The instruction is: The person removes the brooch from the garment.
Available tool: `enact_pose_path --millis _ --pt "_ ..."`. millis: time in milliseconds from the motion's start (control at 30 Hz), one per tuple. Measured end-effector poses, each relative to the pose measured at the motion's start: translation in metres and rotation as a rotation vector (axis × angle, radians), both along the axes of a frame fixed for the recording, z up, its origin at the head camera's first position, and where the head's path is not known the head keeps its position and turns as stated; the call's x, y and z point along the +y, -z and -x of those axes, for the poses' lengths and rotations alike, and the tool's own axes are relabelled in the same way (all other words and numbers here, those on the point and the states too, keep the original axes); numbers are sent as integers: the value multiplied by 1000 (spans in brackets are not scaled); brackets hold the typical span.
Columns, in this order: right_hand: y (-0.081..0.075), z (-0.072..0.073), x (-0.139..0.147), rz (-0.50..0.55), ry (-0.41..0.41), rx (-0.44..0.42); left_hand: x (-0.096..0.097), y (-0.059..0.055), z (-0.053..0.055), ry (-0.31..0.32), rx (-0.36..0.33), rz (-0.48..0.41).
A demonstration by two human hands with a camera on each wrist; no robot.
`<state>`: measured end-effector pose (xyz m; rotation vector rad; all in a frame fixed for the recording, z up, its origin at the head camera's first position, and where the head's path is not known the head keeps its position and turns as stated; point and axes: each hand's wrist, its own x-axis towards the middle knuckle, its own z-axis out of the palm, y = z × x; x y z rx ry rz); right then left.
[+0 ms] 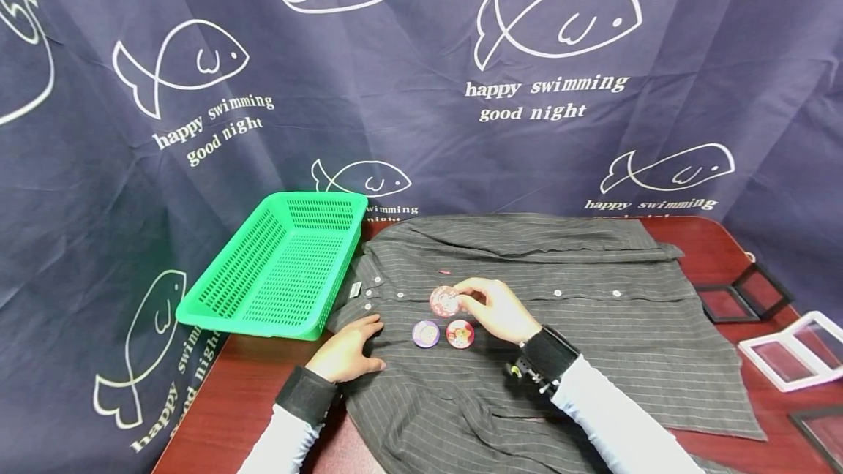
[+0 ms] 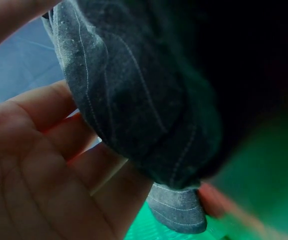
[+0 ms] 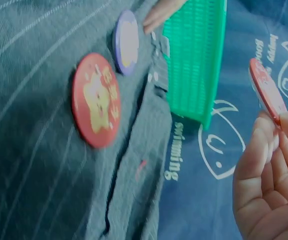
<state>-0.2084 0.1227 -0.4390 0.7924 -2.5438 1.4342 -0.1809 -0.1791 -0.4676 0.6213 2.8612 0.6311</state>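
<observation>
Nearest the camera are two pale sleeves (image 1: 615,423), each ending in a black wristband (image 1: 550,354), reaching over a dark striped shirt (image 1: 658,357) spread on a reddish-brown table (image 1: 237,379). The right hand (image 1: 497,309) has its thumb and fingers closed on a round pinkish-red badge (image 1: 443,301), pinching it by the edge; the right wrist view shows this badge held up off the cloth. Nearer the person, a purple-rimmed badge (image 1: 426,333) and a red badge (image 1: 459,333) lie side by side on the shirt, and a small red scrap (image 1: 445,272) lies beyond the held one. The left hand (image 1: 349,352) rests by the collar (image 1: 370,269), fingers fairly straight and thumb held apart; cloth hides its fingertips in the left wrist view. A green basket (image 1: 263,327) stands just beside the collar. A white frame (image 1: 762,367) sits past the shirt's hem, before a dark blue curtain (image 1: 421,93).
</observation>
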Motion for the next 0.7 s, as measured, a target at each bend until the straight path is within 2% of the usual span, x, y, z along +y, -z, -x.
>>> enact_pose_path --millis 400,467,533,633,700 --pt "-5 -6 34 127 88 58 0 0 1 -7 -2 2" --pt "-14 -12 36 134 100 57 0 0 1 -9 -2 1" --pt "-17 -14 39 146 113 54 0 0 1 -11 -3 0" --pt "-17 -14 44 170 133 39 0 1 1 -10 -4 -1" --pt "-7 -10 50 195 145 30 -1 3 2 -8 -3 0"
